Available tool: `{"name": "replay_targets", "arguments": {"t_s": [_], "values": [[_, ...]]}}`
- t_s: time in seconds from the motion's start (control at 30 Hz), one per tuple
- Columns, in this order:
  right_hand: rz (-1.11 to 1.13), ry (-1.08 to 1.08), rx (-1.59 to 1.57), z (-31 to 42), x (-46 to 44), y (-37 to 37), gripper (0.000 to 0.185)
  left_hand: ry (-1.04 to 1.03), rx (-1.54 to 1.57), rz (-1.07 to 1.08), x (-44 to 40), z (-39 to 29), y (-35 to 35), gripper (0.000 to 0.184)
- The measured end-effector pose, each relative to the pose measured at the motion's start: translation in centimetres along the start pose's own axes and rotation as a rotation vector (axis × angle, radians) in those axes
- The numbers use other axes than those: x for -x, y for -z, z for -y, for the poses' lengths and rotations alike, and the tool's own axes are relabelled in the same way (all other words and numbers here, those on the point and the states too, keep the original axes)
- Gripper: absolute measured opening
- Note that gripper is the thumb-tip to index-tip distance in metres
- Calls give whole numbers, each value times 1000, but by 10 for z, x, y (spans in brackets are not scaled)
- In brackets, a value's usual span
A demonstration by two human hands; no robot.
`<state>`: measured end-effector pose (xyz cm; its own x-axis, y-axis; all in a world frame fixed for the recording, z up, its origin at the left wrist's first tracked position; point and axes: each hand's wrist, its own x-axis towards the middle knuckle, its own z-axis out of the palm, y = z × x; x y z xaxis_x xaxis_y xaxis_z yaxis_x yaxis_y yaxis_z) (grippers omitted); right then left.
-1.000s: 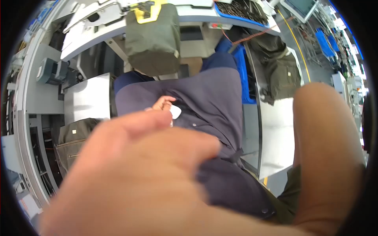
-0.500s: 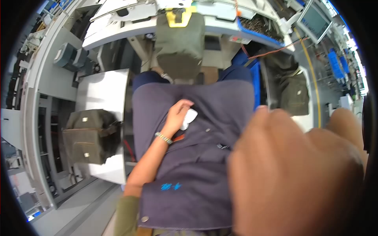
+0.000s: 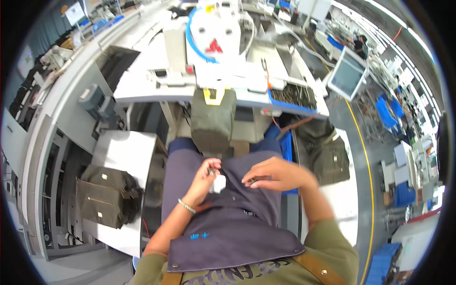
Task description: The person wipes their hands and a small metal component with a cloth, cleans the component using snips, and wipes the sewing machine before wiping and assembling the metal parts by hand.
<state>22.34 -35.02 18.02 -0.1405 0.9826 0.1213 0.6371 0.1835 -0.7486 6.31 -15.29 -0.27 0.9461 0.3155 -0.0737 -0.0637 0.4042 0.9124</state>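
My left hand [image 3: 201, 183] is closed over the lap, its fingers curled, with a small white piece [image 3: 218, 184], perhaps cloth or paper, against them. Facing it from the right, my right hand [image 3: 275, 174] pinches a small dark, brassy object [image 3: 257, 180], too small to identify. Both hands hover just over the dark purple-grey apron [image 3: 228, 247]. Beyond them, at the table's front edge, hangs an olive fabric bag [image 3: 212, 121] under a yellow clamp frame [image 3: 213, 97].
A white machine [image 3: 218, 42] stands on the worktable ahead, beside a blue-rimmed tray [image 3: 292, 107] of small dark parts. Olive bags [image 3: 107, 197] lie on the left side table, and another olive bag [image 3: 327, 161] on the right one. A screen [image 3: 348, 73] stands at upper right.
My right hand has moved from close in front of the camera down to the lap, near my left hand. The head view has tilted up, showing more of the machine.
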Motion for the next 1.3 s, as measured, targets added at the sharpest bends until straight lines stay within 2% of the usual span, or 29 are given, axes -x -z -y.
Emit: {"name": "replay_targets", "arguments": {"t_s": [0.07,0.13,0.2,0.23,0.27,0.33,0.4,0.47,0.53,0.57,0.63,0.67,0.7,0.73,0.77,0.8,0.83,0.87,0.9,0.97,1.13,1.2,1.3], "values": [[-290,-422,-600,-44,4,-41,17,1,-32,-6,2,-16,-8,52],[-486,-368,-772,-78,-2,-76,18,61,119,-29,-3,-16,-8,53],[-555,-360,-765,-95,-3,-89,17,1,55,4,-4,-27,-19,53],[-609,-352,-745,-104,-13,-91,18,35,12,-20,-2,-32,-22,54],[-600,-383,-872,-114,-14,-85,21,77,-29,-9,-7,-36,-27,56],[-633,-335,-931,-119,-9,-60,19,62,-68,48,-21,-31,-36,57],[-672,-310,-904,-115,-7,-33,19,63,-44,-6,-22,-26,-40,59],[-607,-312,-896,-108,-5,-17,20,54,-44,-39,-21,-36,-53,63],[-551,-413,-673,-96,-5,-11,18,-118,-336,-39,-20,-47,-65,65],[-551,-412,-676,-97,-4,-7,18,-179,-349,-74,-20,-49,-71,61],[-737,-85,-145,-102,1,6,15,-106,-320,1,-24,-56,-63,56],[-744,-239,-321,-76,12,38,12,-22,-291,75,-21,-57,-61,52],[-876,-271,-186,-46,21,74,12,-12,-291,61,-18,-56,-62,52],[-1031,-128,-277,-23,34,103,10,30,-243,78,-17,-56,-62,48],[-1128,253,-507,-5,48,126,17,70,-201,99,-17,-57,-62,45],[-1109,473,-319,27,62,155,37,110,-161,124,-19,-58,-63,42],[-1071,871,-468,58,75,168,56,126,-173,127,-20,-60,-64,40],[-1265,1194,-364,64,99,172,60,146,-189,130,-20,-60,-66,40],[-1293,1193,-365,66,102,166,60,161,-167,136,-22,-61,-68,39],[-1329,1227,-296,52,166,166,58,146,-165,149,-30,-62,-70,38],[-1437,1247,-131,52,163,151,53,187,-201,156,-27,-72,-73,38],[-1385,1303,-17,64,137,155,51,116,-235,196,-36,-60,-65,38],[-1327,1382,128,76,127,157,48,149,-202,154,-32,-54,-59,39]]}}
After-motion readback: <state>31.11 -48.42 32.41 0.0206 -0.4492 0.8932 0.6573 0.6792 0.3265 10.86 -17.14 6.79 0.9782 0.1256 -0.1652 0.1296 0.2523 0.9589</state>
